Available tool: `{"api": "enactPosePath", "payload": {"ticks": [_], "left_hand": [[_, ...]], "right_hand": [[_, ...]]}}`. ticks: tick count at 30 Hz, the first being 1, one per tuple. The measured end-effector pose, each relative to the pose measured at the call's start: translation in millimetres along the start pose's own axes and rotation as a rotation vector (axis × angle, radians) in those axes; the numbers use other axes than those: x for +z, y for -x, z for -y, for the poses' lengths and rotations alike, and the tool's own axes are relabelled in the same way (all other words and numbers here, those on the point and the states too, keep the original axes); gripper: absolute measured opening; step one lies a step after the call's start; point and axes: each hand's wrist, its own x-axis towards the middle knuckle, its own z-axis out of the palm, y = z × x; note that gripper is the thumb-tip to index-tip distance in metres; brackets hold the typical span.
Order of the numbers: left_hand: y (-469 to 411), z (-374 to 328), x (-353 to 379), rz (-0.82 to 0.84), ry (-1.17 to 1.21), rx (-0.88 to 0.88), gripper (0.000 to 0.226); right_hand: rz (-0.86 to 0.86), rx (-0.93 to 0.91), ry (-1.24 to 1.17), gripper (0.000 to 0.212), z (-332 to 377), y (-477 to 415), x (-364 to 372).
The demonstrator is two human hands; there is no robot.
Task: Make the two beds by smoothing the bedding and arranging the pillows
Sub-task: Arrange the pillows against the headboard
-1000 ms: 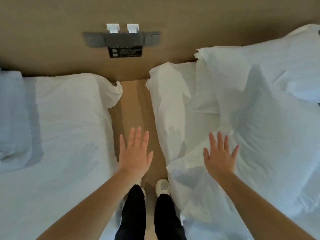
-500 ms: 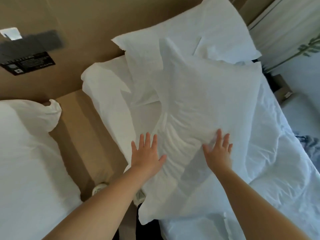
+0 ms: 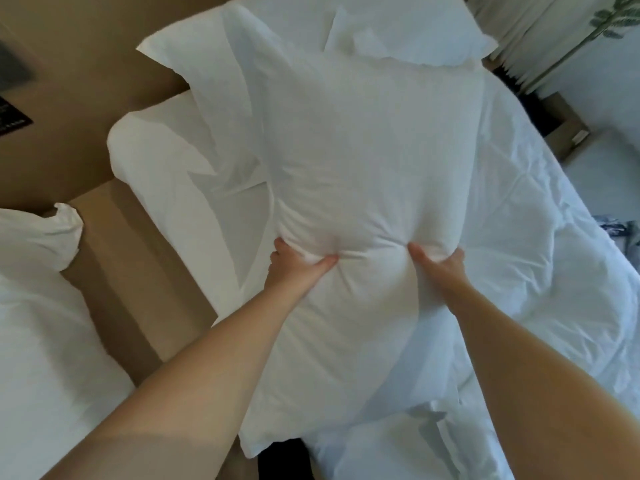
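I see the pillow (image 3: 363, 168) cased in white matt cloth, soft and puckered into fine creases where my left hand (image 3: 294, 271) and right hand (image 3: 443, 271) grip it. The duvet (image 3: 540, 278) is the same matt cloth, heavily wrinkled. The headboard panel (image 3: 86, 74) looks smooth, matt tan, wood-like.

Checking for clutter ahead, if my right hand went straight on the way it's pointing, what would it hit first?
The right hand grips the front pillow, so it would press into that pillow first. Beyond it lies a second pillow by the brown wall; the gap between them is unclear.
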Motion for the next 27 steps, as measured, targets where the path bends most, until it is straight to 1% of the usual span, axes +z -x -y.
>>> {"api": "enactPosePath", "payload": {"ticks": [2,5,6,9,10,11,13,14,17,22,27], "left_hand": [[3,-1,5,-0.020,0.051,0.021,0.104],[14,-2,1,-0.052,0.192,0.052,0.089],[21,-3,-5,-0.070,0.231,0.060,0.081],[37,9,-32,-0.134,0.317,0.033,0.055],[42,18,-44,-0.161,0.346,0.037,0.049],[48,26,-56,-0.188,0.386,0.032,0.049],[64,45,-85,-0.265,0.454,0.002,0.066],[72,57,-101,-0.314,0.483,-0.009,0.069],[95,93,-159,-0.456,0.543,-0.053,0.052],[135,168,-264,-0.683,0.602,-0.177,0.055],[170,256,-357,-0.869,0.713,-0.330,0.041]], "right_hand": [[0.027,-0.022,-0.042,0.110,-3,2,5],[-0.001,-0.164,-0.078,0.057,0,17,15],[-0.023,-0.186,-0.089,0.045,3,28,16],[-0.045,-0.242,-0.174,0.025,17,71,16],[-0.032,-0.250,-0.213,0.023,23,88,16],[-0.016,-0.253,-0.240,0.023,29,105,19],[0.034,-0.245,-0.248,0.025,39,139,32],[0.071,-0.248,-0.241,0.025,45,157,43],[0.181,-0.256,-0.208,0.028,63,210,88],[0.353,-0.291,-0.096,0.020,94,296,185],[0.543,-0.367,0.032,0.018,130,387,287]]}}
